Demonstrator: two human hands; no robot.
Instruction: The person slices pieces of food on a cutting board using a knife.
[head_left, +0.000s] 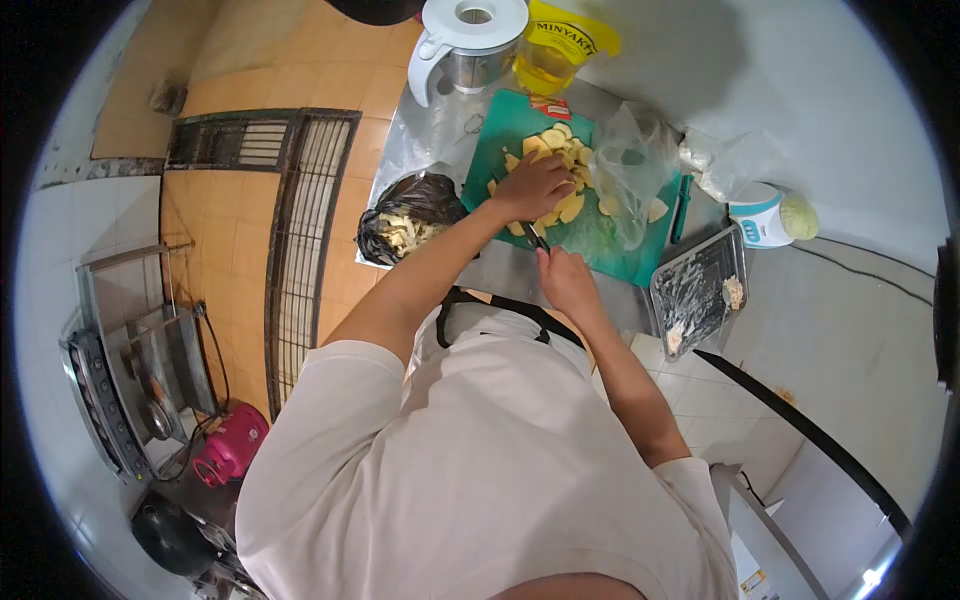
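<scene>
**Left hand over potato slices, right hand on a knife**

The left hand (535,187) lies palm down over the potato slices (568,208) on a green cutting board (615,257). Its fingers bend toward the pile, but whether they close on any slice cannot be told from this angle. The right hand (568,280), nearer the body, is closed around the dark handle of a knife (537,238) by the board's near edge; the blade is largely hidden by the left hand and wrist. Slices lie heaped around the left hand, and a few sit apart farther right.

A clear plastic bag (632,165) lies across the board's right side, covering part of it. A small red packet (552,108) rests at the far edge. Left of the board, a black plastic bag (432,190) stands open on the metal worktop (488,268), holding pale peelings (405,233). Beyond the board are a white-lidded jug (450,28) and a yellow pouch (570,40) with "MINYAK" readable on it. To the right, a shallow tray (692,290) smeared with white residue sits near a white-and-blue appliance (757,215).
</scene>
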